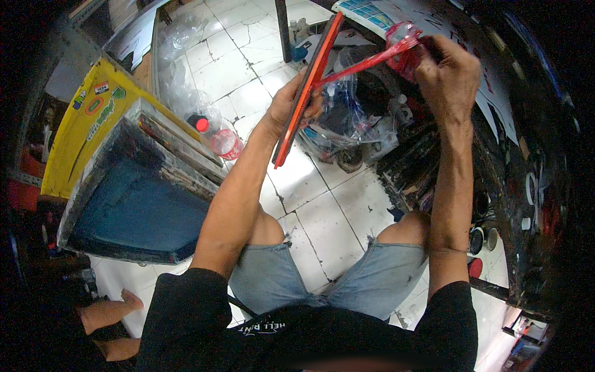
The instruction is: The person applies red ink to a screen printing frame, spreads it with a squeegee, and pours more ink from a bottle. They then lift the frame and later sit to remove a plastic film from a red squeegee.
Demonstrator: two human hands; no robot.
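My left hand (291, 105) grips a long red squeegee (308, 87) near its middle, holding it upright and tilted in front of me. My right hand (449, 74) holds a thin red scraper (365, 62) whose tip touches the squeegee's edge. Pressed against the same hand is a small clear container with red ink (406, 46). Both arms are stretched out over my knees.
A stack of blue-meshed printing screens (133, 204) leans at my left, with a yellow board (80, 124) behind it. A clear plastic bag with bottles (353, 118) lies on the white tiled floor (328, 211). Ink-stained shelves and tins (483, 235) stand at right. Another person's foot (105, 313) shows lower left.
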